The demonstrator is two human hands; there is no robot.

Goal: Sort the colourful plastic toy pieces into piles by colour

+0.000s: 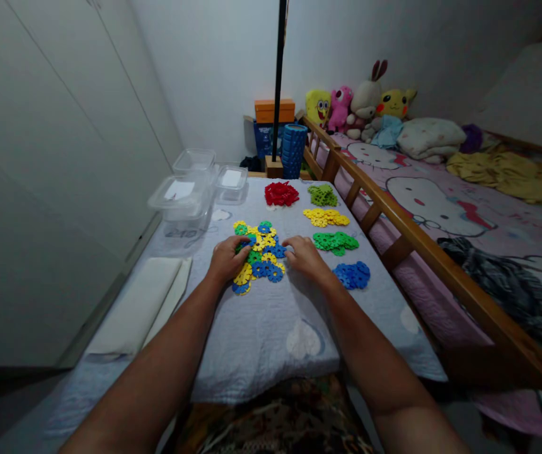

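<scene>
A mixed heap of flat plastic snowflake discs, yellow, blue and green, lies on the cloth-covered table. My left hand rests on the heap's left side with fingers curled over some discs. At the heap's right edge my right hand has its fingers bent down onto the discs. Sorted piles lie to the right: red, light green, yellow, green, blue.
Clear plastic tubs with lids stand at the table's back left. A folded white cloth lies at the left. A wooden bed rail runs along the right, with plush toys behind. A black pole stands at the back.
</scene>
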